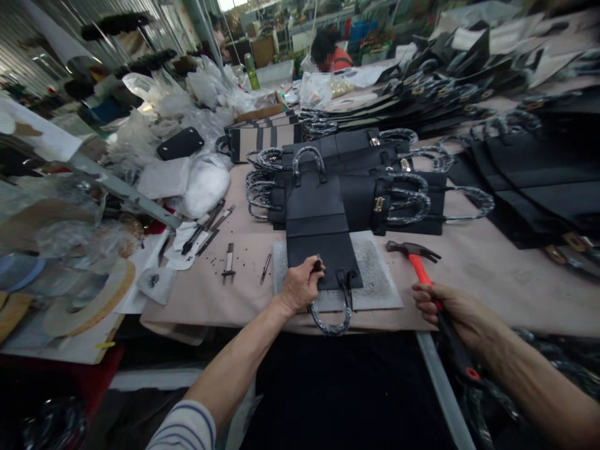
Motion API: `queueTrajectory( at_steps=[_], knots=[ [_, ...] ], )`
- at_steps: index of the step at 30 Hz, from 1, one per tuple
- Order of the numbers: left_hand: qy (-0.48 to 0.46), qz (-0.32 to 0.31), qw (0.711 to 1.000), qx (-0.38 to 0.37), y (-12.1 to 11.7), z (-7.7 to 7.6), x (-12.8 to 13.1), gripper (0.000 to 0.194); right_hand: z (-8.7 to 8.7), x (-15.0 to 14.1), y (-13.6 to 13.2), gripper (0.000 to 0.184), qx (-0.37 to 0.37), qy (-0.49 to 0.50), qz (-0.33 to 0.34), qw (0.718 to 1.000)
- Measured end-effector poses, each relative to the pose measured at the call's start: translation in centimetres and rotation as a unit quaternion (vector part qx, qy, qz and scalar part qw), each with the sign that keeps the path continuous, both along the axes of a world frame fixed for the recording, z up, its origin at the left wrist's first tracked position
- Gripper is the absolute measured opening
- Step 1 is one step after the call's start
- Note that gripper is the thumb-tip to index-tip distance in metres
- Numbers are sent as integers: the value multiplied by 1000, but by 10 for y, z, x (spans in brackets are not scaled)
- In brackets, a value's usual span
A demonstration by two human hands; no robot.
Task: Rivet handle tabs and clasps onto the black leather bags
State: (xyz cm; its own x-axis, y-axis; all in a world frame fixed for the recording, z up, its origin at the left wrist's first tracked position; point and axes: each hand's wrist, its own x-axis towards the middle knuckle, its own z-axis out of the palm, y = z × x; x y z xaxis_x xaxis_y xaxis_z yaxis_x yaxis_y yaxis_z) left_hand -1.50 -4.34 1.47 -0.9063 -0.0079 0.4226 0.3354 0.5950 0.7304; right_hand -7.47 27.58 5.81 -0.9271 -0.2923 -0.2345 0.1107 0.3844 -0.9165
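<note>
A black bag panel (314, 209) with plastic-wrapped handles lies partly on a scuffed white slab (380, 269) near the table's front edge. My left hand (300, 286) is closed round a short dark punch-like tool (318, 264), held upright over the panel's near part; its lower end is hidden by my fingers. One wrapped handle (334, 328) loops over the slab's front edge beside that hand. To the right of the slab, my right hand (447, 309) grips a claw hammer (420, 270) by its red and black handle. The hammer head is raised, apart from the tool.
Black bag panels (356, 200) with wrapped handles are piled behind the slab, with more stacked at right (539, 181). Left of the slab lie a thin metal rod (265, 269), a pronged tool (229, 262) and other hand tools. Plastic bags and a tape roll crowd the left. A person (340, 59) sits across the table.
</note>
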Motion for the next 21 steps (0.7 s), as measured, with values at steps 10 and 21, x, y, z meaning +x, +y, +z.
queueTrajectory(
  at_steps=[10,21],
  knots=[
    [12,-9,1000,-26,-1,-6,-2,28,88,31,-58,37,209,304,133,920],
    [12,-1,1000,-16,0,-8,-1,22,109,35,-68,30,234,499,143,822]
  ],
)
